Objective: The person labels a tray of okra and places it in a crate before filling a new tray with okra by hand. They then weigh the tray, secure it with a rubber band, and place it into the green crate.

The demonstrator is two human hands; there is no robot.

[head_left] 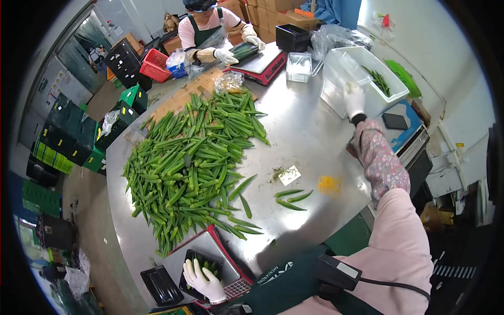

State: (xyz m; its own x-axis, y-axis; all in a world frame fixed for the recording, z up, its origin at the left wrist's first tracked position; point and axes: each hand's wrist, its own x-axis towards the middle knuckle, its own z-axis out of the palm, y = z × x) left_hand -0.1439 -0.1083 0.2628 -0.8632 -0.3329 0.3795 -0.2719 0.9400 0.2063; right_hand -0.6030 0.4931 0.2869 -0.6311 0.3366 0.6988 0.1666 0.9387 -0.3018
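Observation:
My left hand [203, 281], in a white glove, lies with fingers stretched out at a black tray [190, 257] holding some okra. That tray sits on a red-framed scale [226, 262] at the table's near edge. At the far right my right hand [354, 100], also gloved, reaches against a stack of clear plastic containers [333, 97] beside a white bin; its fingers are too small and blurred to show a grip. A large heap of green okra [194, 163] covers the left of the metal table [310, 126]. A few okra pods [291, 198] lie apart nearer me.
Empty black trays [161, 286] rest left of the near scale. Across the table a gloved co-worker [226, 55] handles a packed tray at another red scale [262, 63]. The white bin [388, 92] holds some okra. A phone [395, 121] lies right of my forearm.

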